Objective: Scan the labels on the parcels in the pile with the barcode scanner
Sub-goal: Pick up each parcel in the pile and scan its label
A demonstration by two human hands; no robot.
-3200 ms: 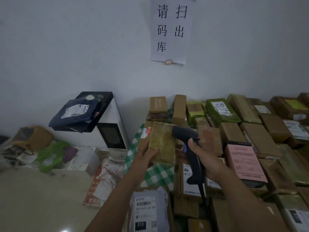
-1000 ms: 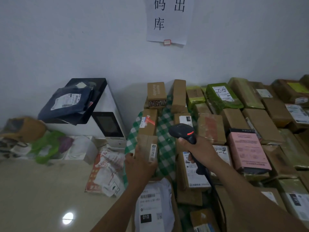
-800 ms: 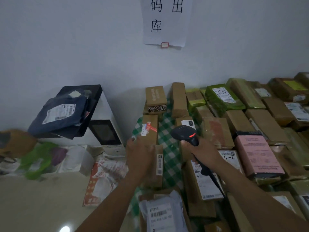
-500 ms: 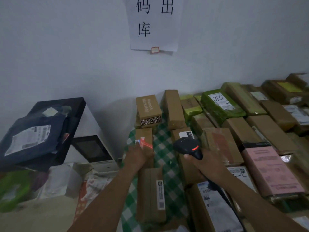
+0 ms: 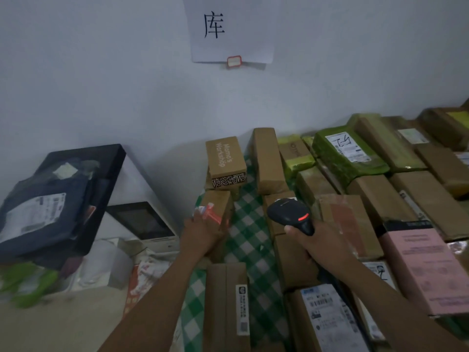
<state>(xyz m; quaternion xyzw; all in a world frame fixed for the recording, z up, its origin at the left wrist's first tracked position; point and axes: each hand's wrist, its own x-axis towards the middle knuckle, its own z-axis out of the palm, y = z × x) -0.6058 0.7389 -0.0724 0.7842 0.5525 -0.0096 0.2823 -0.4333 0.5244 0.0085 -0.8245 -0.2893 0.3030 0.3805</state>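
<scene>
Left grip [image 5: 200, 235]: arm extended, fingers curled round the near end of the small brown parcel [image 5: 218, 205], which sits on the checked cloth [image 5: 250, 224] just in front of the printed box [image 5: 224, 158]. Right grip [image 5: 313, 241]: wrapped round the handle of the barcode scanner [image 5: 289, 214], head aimed toward that parcel, red light lit. Change: the long labelled parcel [image 5: 225, 301], held by the left grip a second ago, now lies flat on the cloth, nearer the person. Room: a bare strip of cloth between the grips; parcel pile [image 5: 380, 199] packed tight at right; white machine [image 5: 142, 224] at left.
</scene>
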